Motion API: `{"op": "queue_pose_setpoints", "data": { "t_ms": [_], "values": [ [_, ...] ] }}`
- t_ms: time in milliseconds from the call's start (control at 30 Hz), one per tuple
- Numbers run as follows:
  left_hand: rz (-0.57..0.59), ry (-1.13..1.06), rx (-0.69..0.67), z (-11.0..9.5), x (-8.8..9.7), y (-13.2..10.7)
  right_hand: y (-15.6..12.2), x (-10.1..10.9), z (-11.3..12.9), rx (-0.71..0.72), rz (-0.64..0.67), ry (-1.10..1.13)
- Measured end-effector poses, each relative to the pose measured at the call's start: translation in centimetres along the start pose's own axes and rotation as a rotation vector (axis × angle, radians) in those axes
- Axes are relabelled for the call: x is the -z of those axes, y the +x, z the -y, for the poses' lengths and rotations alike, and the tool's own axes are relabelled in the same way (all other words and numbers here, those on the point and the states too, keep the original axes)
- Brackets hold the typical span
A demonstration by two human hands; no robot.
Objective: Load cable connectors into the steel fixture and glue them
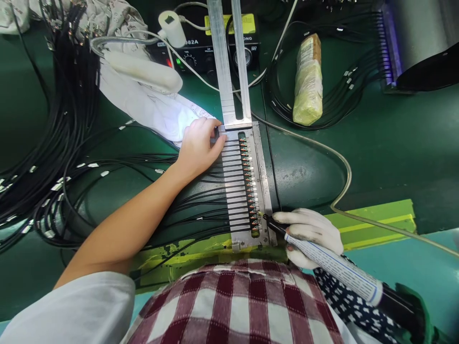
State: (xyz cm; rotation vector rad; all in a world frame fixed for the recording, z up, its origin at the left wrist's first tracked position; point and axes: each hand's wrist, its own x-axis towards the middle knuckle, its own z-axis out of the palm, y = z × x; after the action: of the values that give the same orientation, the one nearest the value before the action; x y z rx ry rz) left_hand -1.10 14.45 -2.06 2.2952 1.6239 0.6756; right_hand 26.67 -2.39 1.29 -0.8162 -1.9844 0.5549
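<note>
A flat metal fixture [234, 205] lies in front of me, with a row of black cables [202, 196] laid across it. Their small connector ends [247, 169] sit in a column along its slot. My bare left hand [201, 145] grips the fixture's upper left corner between thumb and curled fingers. Gloved in white, my right hand [315, 234] is closed around a glue syringe [333, 265] with a printed white label and black ends. The syringe's dark tip is close to the lower connectors; whether it touches them I cannot tell.
A slotted metal bar [222, 71] reaches back from the fixture. Behind stands a black controller box [201, 55]. Bundled black cables [73, 86] hang at left. A wrapped block [308, 81] lies at right, near a grey hose [315, 141]. White cloth [143, 105] lies beyond my left hand.
</note>
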Motion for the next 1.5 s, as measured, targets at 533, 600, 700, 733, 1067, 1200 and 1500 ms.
{"op": "queue_pose_setpoints", "data": {
  "t_ms": [533,600,700,733,1067,1200,1500],
  "values": [
    [0.015,0.011,0.007,0.0,0.0,0.0,-1.0,-0.3,0.6,-0.035,0.058,-0.018],
    [0.013,0.012,0.009,0.0,0.0,0.0,-0.9,-0.3,0.6,-0.039,0.064,-0.017],
    [0.010,0.012,0.011,0.0,0.0,0.0,-0.8,-0.3,0.6,-0.038,0.056,-0.011],
    [0.009,0.012,0.011,0.0,0.0,-0.1,-0.8,-0.3,0.7,-0.035,0.052,-0.010],
    [0.003,-0.004,0.008,0.0,0.0,0.0,-1.0,-0.3,0.7,-0.026,0.027,0.003],
    [-0.002,0.012,0.000,0.0,0.0,-0.1,-1.1,-0.4,0.7,-0.031,0.022,0.007],
    [0.009,0.000,0.017,-0.1,0.1,-0.1,-0.9,-0.3,0.8,-0.011,0.022,-0.002]
  ]
}}
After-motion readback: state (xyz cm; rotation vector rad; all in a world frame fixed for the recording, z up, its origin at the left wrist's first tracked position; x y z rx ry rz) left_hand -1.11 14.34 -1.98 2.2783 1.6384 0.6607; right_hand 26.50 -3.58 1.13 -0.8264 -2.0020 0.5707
